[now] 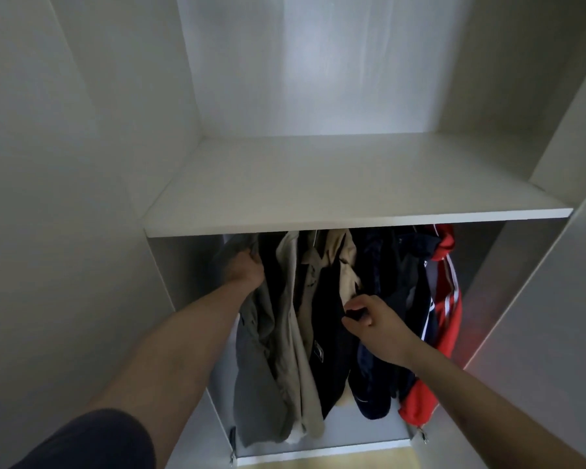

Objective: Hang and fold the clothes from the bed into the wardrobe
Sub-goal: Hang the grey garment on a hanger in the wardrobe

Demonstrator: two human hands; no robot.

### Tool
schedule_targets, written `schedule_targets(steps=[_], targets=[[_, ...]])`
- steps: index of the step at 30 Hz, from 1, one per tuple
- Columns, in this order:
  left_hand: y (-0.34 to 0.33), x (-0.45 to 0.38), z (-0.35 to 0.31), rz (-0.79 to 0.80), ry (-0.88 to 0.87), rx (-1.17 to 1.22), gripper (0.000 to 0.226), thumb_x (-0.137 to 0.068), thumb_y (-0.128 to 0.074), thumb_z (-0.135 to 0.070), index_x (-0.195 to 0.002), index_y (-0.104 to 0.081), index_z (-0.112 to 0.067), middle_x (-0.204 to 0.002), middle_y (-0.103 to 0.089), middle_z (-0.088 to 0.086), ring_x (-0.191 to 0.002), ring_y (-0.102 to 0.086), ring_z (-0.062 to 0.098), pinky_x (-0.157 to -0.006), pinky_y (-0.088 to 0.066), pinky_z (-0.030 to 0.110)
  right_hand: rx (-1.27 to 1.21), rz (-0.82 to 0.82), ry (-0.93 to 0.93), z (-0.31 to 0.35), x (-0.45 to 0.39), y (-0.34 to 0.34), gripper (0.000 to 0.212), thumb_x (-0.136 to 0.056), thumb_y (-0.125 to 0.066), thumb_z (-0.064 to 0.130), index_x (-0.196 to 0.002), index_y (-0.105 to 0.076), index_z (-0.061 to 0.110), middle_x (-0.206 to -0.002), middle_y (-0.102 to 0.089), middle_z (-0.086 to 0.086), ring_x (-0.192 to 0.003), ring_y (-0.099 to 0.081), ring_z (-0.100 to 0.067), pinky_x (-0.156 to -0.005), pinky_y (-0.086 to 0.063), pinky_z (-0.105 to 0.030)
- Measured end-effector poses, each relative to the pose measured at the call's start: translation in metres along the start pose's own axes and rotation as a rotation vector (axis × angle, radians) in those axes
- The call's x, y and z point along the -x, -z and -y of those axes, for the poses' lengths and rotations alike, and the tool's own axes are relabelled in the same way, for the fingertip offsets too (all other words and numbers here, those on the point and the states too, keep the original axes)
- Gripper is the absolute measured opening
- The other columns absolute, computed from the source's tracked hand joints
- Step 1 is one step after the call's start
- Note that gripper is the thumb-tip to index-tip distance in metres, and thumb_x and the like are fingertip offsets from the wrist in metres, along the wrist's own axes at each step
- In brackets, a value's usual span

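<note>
Strip of light wood floor (322, 463) at bottom edge; dark short sleeve (92, 441) at lower left.

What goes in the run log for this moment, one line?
left hand: grips grey garment near top | right hand: pinches dark garment | shelf: bare | clothes hanging below

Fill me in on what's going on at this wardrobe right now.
A person is working on clothes hung under the wardrobe's white shelf. The left hand reaches up by the top of the grey jacket at the left end of the row; its grip is hidden in shadow. The right hand pinches the dark garment in the middle. Beige shirts, navy clothes and a red jacket already hang there.
</note>
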State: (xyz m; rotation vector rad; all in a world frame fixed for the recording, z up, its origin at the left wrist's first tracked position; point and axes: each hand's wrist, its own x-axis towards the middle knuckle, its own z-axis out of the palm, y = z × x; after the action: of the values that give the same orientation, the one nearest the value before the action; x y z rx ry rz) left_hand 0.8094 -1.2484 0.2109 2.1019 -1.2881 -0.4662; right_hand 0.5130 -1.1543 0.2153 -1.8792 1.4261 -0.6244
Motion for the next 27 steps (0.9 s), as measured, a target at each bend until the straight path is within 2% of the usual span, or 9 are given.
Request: schedule_targets(steps=[3,7,13,20,27], targets=[[-0.006,-0.016,-0.004,0.020,0.000,-0.012,0.043,-0.108,-0.032,-0.027,-0.128,-0.061,-0.001,-0.134,-0.060,0.025,-0.125,-0.057,0.041,-0.107,-0.045,0.043,-0.013,-0.005,-0.037,-0.004,0.001,0.007,0.023,-0.096,-0.069,0.028,-0.118,-0.062,0.023,-0.115,-0.050,0.008,-0.086,-0.067,-0.015,-0.068,-0.045,-0.008],[-0.014,-0.036,-0.006,0.044,0.015,-0.034,0.042,-0.107,-0.036,-0.025,-0.129,-0.060,0.001,-0.136,-0.058,0.026,-0.127,-0.055,0.041,-0.107,-0.044,0.041,-0.003,-0.016,-0.063,-0.010,0.002,0.015,0.026,-0.097,-0.068,0.028,-0.121,-0.063,0.022,-0.122,-0.051,0.007,-0.098,-0.066,-0.013,-0.088,-0.053,-0.025],[-0.035,-0.043,0.003,0.082,0.005,-0.066,0.042,-0.108,-0.035,-0.026,-0.130,-0.059,0.000,-0.137,-0.058,0.024,-0.128,-0.054,0.041,-0.104,-0.044,0.041,-0.016,-0.013,-0.108,-0.020,0.003,0.014,0.022,-0.098,-0.066,0.029,-0.119,-0.063,0.027,-0.123,-0.051,0.009,-0.102,-0.064,-0.011,-0.095,-0.052,-0.029],[-0.053,-0.040,-0.002,0.128,0.048,-0.061,0.045,-0.109,-0.032,-0.030,-0.136,-0.055,-0.001,-0.138,-0.057,0.022,-0.126,-0.054,0.040,-0.099,-0.044,0.037,-0.014,0.024,-0.141,-0.030,-0.003,0.006,0.020,-0.097,-0.067,0.030,-0.117,-0.063,0.030,-0.120,-0.051,0.009,-0.098,-0.064,-0.009,-0.091,-0.051,-0.023],[-0.059,-0.029,0.010,0.107,0.077,0.077,0.041,-0.108,-0.039,-0.032,-0.125,-0.062,-0.003,-0.123,-0.065,0.023,-0.112,-0.062,0.039,-0.087,-0.047,0.035,-0.052,0.047,-0.140,-0.030,-0.005,-0.004,0.018,-0.096,-0.068,0.030,-0.113,-0.064,0.032,-0.117,-0.052,0.012,-0.099,-0.064,-0.008,-0.089,-0.051,-0.022]])
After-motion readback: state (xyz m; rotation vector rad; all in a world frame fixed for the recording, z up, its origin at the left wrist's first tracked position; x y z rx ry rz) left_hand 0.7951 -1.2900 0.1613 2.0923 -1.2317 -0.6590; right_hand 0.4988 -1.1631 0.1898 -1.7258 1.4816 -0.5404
